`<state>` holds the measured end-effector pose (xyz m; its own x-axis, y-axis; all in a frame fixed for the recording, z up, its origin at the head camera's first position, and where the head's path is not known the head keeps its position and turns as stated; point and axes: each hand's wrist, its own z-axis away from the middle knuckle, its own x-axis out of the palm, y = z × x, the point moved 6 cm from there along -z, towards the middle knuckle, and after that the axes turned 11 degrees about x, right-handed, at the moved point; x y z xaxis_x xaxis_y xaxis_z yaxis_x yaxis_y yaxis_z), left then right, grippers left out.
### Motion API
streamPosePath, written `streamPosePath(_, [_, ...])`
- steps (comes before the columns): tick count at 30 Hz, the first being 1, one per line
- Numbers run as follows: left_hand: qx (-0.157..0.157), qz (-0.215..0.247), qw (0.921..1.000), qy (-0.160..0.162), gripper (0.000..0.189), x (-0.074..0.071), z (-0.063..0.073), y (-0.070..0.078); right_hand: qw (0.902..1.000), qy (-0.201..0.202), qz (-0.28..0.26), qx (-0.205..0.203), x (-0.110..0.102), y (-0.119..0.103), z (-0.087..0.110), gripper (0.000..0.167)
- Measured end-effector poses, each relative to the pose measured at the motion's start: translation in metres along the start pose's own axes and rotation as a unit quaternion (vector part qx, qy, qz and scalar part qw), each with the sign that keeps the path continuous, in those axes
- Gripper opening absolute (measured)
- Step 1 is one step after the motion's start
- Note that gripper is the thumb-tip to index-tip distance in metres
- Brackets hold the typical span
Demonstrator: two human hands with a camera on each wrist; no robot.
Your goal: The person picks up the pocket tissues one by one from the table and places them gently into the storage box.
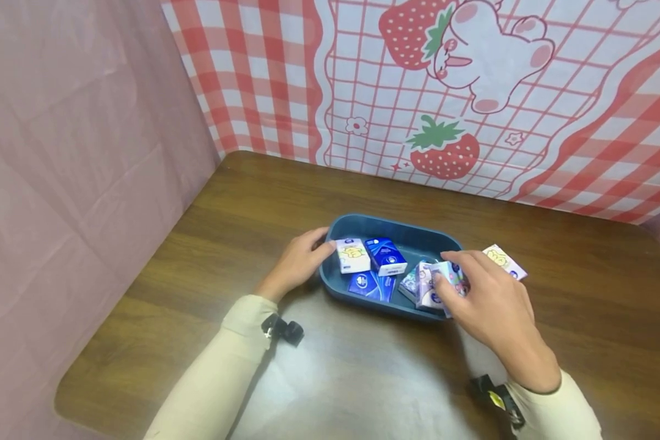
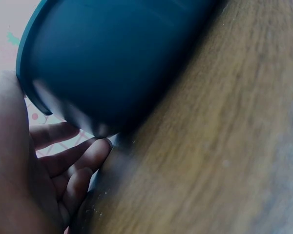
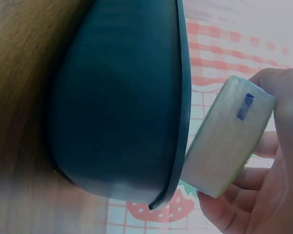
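Observation:
A dark teal plastic bin [image 1: 412,235] holds several small tissue packs, among them a white-and-yellow pack [image 1: 354,256] and a blue pack [image 1: 385,255]. At its left end my left hand [image 1: 299,263] grips the bin, thumb over the rim; in the left wrist view its fingers [image 2: 100,151] touch the outer wall low down. Over the right end, my right hand [image 1: 492,299] pinches a tissue pack [image 3: 229,139] between thumb and fingers, right at the rim. A lilac-and-white pack [image 1: 426,290] lies just below it, partly covered.
Outside the bin, another white-and-yellow tissue pack [image 1: 503,260] lies on the wooden table [image 1: 275,201], beyond my right hand. A red-and-white strawberry cloth [image 1: 363,79] hangs along the back edge, and a pale pink cloth [image 1: 88,153] hangs at the left.

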<state>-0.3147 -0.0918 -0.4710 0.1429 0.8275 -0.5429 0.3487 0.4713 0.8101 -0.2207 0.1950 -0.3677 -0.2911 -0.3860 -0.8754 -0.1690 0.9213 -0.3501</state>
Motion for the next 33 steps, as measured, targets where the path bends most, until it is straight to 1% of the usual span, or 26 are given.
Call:
streamPosePath(3, [0.002, -0.004, 1.0, -0.001, 0.055, 0.001, 0.0, 0.0, 0.9999, 0.01, -0.004, -0.007, 0.0, -0.002, -0.002, 0.041])
streamPosePath(7, [0.002, -0.007, 1.0, -0.002, 0.055, 0.0, 0.0, 0.0, 0.9999, 0.008, -0.002, -0.015, 0.004, -0.006, -0.004, 0.042])
streamPosePath(12, [0.001, -0.007, 1.0, -0.002, 0.055, 0.0, 0.0, 0.0, 0.9999, -0.008, -0.001, -0.01, 0.01, -0.012, -0.007, 0.044])
streamPosePath(15, [0.001, -0.006, 1.0, -0.003, 0.055, 0.0, -0.001, -0.001, 0.9997, -0.024, 0.003, -0.007, 0.014, -0.015, -0.008, 0.044])
streamPosePath(19, [0.0, -0.004, 1.0, -0.003, 0.056, 0.0, 0.0, -0.001, 0.9989, -0.04, 0.017, -0.017, 0.02, -0.018, -0.007, 0.044])
streamPosePath(23, [-0.002, -0.004, 1.0, 0.0, 0.056, 0.0, 0.0, -0.001, 0.9985, -0.043, 0.026, -0.024, 0.023, -0.019, -0.007, 0.045])
streamPosePath(33, [0.004, -0.006, 1.0, -0.003, 0.055, 0.001, -0.001, 0.0, 0.9975, -0.065, 0.027, -0.003, 0.029, -0.015, -0.007, 0.048])
